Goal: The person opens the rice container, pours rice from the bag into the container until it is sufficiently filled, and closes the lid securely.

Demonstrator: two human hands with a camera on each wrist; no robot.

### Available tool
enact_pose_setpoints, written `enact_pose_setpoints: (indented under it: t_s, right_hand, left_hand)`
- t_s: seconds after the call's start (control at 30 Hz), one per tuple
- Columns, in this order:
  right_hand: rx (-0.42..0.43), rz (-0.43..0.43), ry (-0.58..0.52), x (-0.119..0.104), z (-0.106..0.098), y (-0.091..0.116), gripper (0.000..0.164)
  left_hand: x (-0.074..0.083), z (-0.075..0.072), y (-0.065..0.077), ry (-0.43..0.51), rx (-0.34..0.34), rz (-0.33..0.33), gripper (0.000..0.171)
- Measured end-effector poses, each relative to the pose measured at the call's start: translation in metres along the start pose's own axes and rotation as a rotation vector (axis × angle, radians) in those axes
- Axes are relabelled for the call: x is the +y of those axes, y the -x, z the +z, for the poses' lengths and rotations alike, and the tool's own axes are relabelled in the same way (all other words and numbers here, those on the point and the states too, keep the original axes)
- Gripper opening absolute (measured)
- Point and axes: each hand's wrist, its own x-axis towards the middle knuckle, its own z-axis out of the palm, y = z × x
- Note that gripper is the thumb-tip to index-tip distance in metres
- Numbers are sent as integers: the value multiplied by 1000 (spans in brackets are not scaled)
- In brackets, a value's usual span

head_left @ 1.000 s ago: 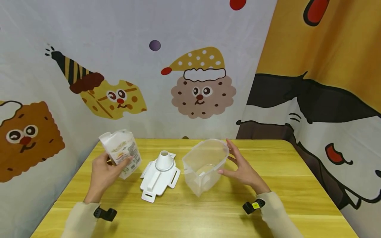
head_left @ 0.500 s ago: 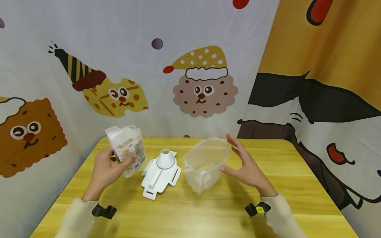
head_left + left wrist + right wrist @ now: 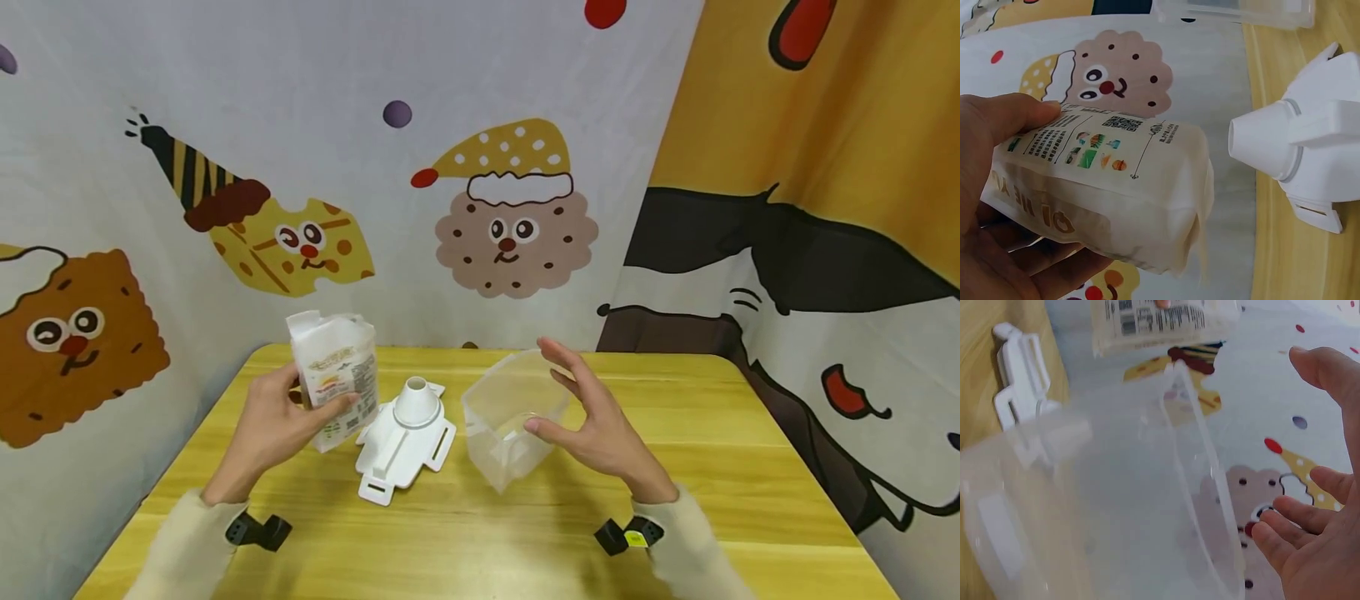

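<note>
Bag (image 3: 333, 362) held nearly upright left of lid (image 3: 405, 458), clamped in left grip (image 3: 270, 421), presumably against spilling. Lid laid flat on bench (image 3: 465, 542), likely for stability. Tub (image 3: 487, 446) stood right of lid; right grip (image 3: 597, 427) spread apart beside tub, perhaps for steadying.

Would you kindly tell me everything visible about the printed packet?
The packet is pale, creased and seemingly paper or plastic, with gold lettering, dark text, a QR code and small coloured pictures. A flap sticks up at its top. The left grip holds it slightly tilted, left of the white lid without touching it.
</note>
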Motion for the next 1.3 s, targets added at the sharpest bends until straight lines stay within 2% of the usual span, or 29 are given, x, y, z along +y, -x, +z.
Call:
enact_pose_setpoints:
  t_s: [0.5,0.67,0.77,0.87,1.13,1.3]
  right_hand:
    - [-117,-37,-294,-31,46,-16,84]
    - [-159,-21,-463,-39,66,-20,79]
    - [-176,11,-570,-43,77,-21,76]
    - [-193,56,-627,-46,88,-22,72]
    - [-255,219,-657,-42,115,-24,70]
    - [-242,252,-730,-33,130,-28,67]
  left_hand:
    - [23,-4,-15,3,-146,-8,42]
    - [29,-7,-19,24,-202,-12,43]
    - [32,-7,-22,12,-224,-5,44]
    - [35,-7,-26,12,-252,1,44]
    - [42,-7,-34,44,-328,21,43]
    - [45,-7,-38,31,-371,6,43]
